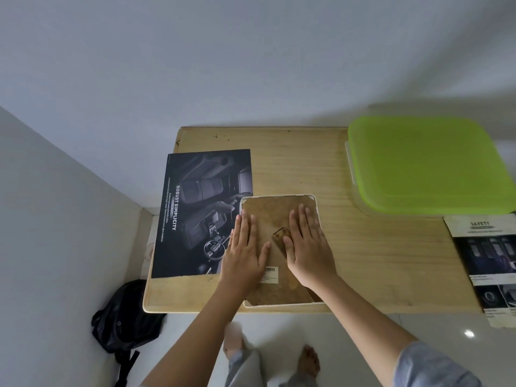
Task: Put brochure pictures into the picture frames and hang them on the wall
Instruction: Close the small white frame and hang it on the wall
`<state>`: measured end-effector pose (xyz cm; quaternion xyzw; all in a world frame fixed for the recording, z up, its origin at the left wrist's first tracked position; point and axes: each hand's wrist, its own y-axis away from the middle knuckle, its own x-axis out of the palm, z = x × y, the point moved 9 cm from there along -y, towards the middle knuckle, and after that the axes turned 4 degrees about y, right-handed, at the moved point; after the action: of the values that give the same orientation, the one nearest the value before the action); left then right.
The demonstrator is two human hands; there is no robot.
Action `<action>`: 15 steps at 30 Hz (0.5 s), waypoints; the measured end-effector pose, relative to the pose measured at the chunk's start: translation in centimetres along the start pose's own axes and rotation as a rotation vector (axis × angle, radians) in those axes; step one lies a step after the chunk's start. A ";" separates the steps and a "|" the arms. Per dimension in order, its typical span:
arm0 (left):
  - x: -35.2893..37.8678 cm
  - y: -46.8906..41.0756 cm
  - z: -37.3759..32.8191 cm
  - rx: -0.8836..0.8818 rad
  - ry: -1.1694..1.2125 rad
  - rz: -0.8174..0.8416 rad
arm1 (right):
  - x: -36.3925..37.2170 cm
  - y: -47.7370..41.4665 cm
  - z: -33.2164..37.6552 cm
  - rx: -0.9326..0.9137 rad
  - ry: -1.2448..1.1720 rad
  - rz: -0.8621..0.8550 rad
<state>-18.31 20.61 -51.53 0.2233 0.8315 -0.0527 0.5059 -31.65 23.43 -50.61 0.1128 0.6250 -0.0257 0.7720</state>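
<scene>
A white picture frame (318, 210) lies face down near the front edge of the wooden table (377, 261). Its brown backing board (268, 216) faces up, with a small stand flap and a barcode sticker (270, 275) on it. My left hand (245, 252) lies flat on the left side of the board, fingers spread. My right hand (307, 244) lies flat on the right side, thumb beside the flap. A dark brochure page (195, 213) reading "ROBUST SIMPLICITY" lies to the left, partly under the frame. Another brochure page (485, 261) headed "SAFETY" lies at the right edge.
A clear plastic box with a green lid (427, 163) stands at the back right of the table. The wall (251, 65) rises right behind the table. A black bag (125, 317) sits on the floor at the left. My feet are below the table edge.
</scene>
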 end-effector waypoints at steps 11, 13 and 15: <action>-1.2 0.7 0.0 -0.122 0.001 -0.025 | -1.3 0.6 -0.2 -0.076 -0.096 0.015; -1.2 1.8 0.0 -0.186 0.041 -0.023 | -1.9 1.7 -1.1 -0.015 -0.159 -0.028; -0.8 3.1 -0.5 -0.183 0.068 -0.022 | -1.8 3.1 -2.1 0.091 -0.290 -0.045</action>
<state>-17.06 23.33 -50.21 0.1687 0.8519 0.0252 0.4952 -33.49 26.66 -48.85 0.1288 0.5073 -0.0872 0.8476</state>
